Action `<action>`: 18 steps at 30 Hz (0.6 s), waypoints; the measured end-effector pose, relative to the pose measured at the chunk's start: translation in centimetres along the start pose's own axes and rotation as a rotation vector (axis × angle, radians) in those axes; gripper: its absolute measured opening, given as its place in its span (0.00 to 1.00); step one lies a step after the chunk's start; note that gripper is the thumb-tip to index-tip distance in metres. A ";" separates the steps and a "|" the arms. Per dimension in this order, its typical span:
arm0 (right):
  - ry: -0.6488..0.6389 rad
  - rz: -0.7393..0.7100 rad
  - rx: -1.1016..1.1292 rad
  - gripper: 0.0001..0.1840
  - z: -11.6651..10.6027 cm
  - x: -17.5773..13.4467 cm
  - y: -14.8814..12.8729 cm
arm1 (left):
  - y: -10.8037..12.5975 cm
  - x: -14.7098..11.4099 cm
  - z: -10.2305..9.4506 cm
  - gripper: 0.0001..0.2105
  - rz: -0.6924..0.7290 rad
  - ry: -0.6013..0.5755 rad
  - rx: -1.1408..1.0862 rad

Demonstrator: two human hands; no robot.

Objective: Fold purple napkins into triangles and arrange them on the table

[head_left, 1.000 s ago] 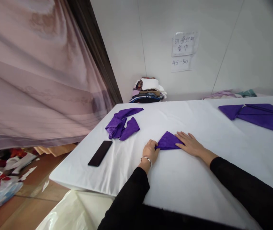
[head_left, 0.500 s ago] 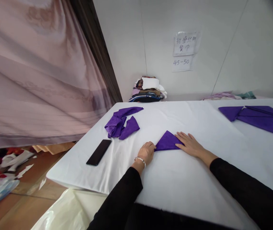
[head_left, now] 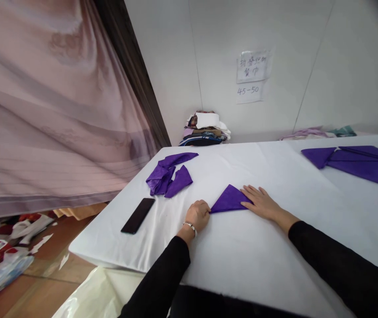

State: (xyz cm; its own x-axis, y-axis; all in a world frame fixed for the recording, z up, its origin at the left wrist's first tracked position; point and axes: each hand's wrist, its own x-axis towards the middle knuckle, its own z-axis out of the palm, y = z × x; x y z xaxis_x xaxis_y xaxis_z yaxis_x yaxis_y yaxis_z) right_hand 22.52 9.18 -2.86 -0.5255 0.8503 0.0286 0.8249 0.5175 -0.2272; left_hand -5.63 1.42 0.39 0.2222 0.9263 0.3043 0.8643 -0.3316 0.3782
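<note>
My left hand (head_left: 198, 215) pinches, apparently, one corner of the folded purple napkin (head_left: 228, 200); my flattened right hand (head_left: 260, 202) rests on its opposite end.

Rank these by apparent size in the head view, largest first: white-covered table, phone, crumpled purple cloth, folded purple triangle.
1. White-covered table
2. Crumpled purple cloth
3. Phone and folded purple triangle: too alike to rank; the right hand covers part of the triangle.

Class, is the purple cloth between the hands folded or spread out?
Folded: the purple cloth makes a compact triangle, left hand at one corner, right hand flat over another.
</note>
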 end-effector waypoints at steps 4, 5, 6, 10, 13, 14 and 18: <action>0.020 -0.007 0.008 0.37 0.0 0.1 -0.1 | 2.0 3.5 0.4 0.13 -0.020 0.060 -0.005; 0.031 -0.008 0.010 0.37 0.0 0.1 -0.1 | 2.6 4.4 0.8 0.13 0.001 0.064 -0.014; 0.039 -0.010 0.013 0.37 -0.1 0.1 -0.2 | 3.3 5.3 1.3 0.13 0.029 0.057 -0.019; 0.046 -0.021 0.050 0.37 -0.7 0.0 -0.6 | 4.8 6.9 3.8 0.22 0.089 -0.125 0.071; 0.039 -0.016 0.090 0.37 -1.4 -0.1 -1.0 | 4.4 6.7 5.0 0.28 0.043 -0.294 0.181; 0.038 -0.015 0.104 0.37 -1.6 -0.2 -1.1 | 4.1 6.6 5.1 0.29 0.037 -0.313 0.209; 0.033 -0.012 0.154 0.38 -2.3 -0.3 -1.5 | 3.0 6.2 4.9 0.30 0.001 -0.363 0.295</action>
State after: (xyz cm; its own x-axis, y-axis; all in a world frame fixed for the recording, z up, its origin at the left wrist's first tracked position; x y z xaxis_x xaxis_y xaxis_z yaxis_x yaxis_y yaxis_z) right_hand 21.92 8.37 -0.26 -0.5259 0.8482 0.0634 0.7758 0.5089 -0.3729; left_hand 0.59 7.07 -0.89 0.3211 0.9461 -0.0412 0.9437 -0.3161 0.0973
